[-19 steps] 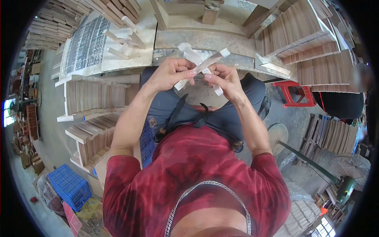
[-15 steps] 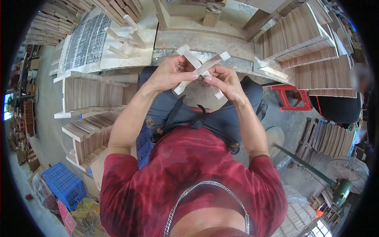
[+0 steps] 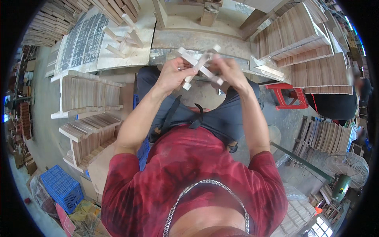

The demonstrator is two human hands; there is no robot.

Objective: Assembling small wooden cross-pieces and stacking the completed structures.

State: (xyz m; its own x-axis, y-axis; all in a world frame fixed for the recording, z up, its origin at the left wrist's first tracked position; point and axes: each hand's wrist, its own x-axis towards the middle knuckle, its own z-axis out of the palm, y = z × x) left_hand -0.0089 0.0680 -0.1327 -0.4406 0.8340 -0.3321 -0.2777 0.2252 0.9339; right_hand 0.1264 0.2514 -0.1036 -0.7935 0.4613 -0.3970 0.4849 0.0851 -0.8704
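Both my hands are raised over my lap, holding two pale wooden strips crossed into an X [image 3: 199,66]. My left hand [image 3: 175,73] grips the left side of the cross, fingers wrapped around one strip. My right hand [image 3: 229,71] pinches the upper right end; it looks blurred. The crossed strips hover just in front of the edge of a grey workbench [image 3: 197,39].
Several loose wooden strips [image 3: 122,37] lie on a pale board at the bench's left. Stacks of wooden slats [image 3: 89,94] stand to my left and stacks of slats [image 3: 304,43] to my right. A red stool [image 3: 290,96] and a blue crate [image 3: 61,187] sit on the floor. Another person [image 3: 357,93] is at the right edge.
My hands have lifted the crossed strips slightly toward the bench. The right hand has shifted up to the upper end of the cross.
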